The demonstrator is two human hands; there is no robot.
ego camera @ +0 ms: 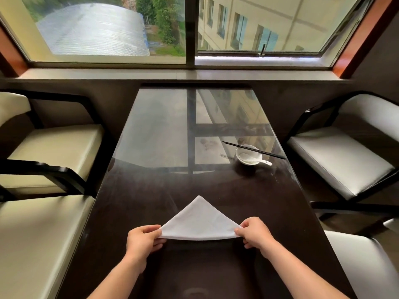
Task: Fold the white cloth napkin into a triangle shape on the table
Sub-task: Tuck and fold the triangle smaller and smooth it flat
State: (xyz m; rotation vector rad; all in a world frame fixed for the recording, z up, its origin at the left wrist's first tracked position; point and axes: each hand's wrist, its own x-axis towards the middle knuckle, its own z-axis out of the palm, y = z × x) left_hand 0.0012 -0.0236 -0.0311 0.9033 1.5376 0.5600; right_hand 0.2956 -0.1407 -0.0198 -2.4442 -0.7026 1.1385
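The white cloth napkin (199, 221) lies as a triangle on the dark table (216, 186), its apex pointing away from me and its long edge nearest me. My left hand (143, 239) pinches the napkin's left corner between thumb and fingers. My right hand (254, 233) pinches the right corner the same way. The long edge between the two hands is slightly raised off the table and casts a shadow.
A white bowl (248, 154) with a white spoon (264, 161) in it and black chopsticks (253, 149) across it stands at the right middle of the table. Cream-cushioned chairs (54, 145) flank both sides. A window sill (172, 73) lies beyond the far edge.
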